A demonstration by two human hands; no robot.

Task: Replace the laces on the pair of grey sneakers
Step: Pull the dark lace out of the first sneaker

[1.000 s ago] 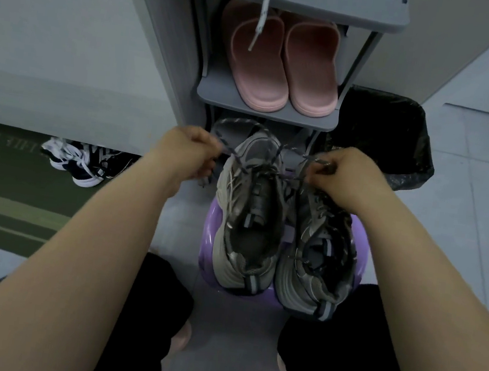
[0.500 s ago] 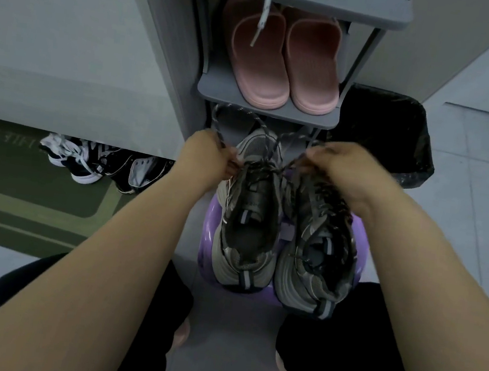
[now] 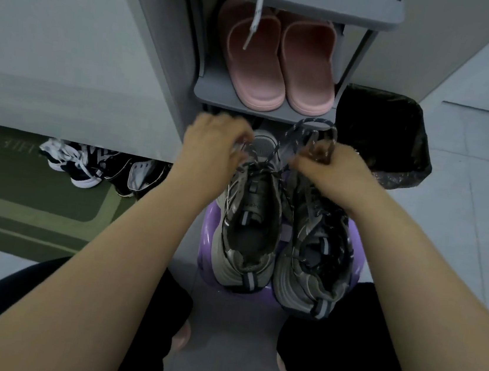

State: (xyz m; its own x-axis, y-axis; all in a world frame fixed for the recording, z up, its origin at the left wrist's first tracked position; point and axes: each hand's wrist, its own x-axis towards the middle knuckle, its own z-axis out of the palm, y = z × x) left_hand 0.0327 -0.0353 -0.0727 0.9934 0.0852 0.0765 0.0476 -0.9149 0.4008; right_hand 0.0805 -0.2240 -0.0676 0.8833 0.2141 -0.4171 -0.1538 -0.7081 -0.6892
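Grey sneakers [image 3: 248, 247]: the pair stands side by side on a purple stool [image 3: 209, 236] between our knees, heels near us and toes towards the shoe rack [image 3: 217, 95].
Dark lace [image 3: 309, 125]: a speckled dark cord is threaded through the left sneaker [image 3: 250, 204]; one loop of it rises free above the toes.
Left hand [image 3: 211, 144]: blurred, with its fingers curled in at the far end of the left sneaker's lacing, where it seems to pinch the lace.
Right hand [image 3: 329, 165]: closed round the raised loop of lace, just above the toe of the right sneaker [image 3: 314, 255].
Right sneaker: its dark lacing lies slack and tangled over the tongue.
Pale lace [image 3: 258, 11]: it hangs from the upper shelf over the pink slippers [image 3: 279, 63], well apart from both hands.
Step in hand: we judge that we are undoing and drawing out the old lace of the left sneaker, so the task is in its early part.
Next move: we should work the cord loose one eyelet row at a time, with one hand steadying the shoe so that it does not slide off the stool.
Around us: a black bin [image 3: 397, 133] on the far right, and black-and-white shoes [image 3: 86, 162] on the floor to the left.
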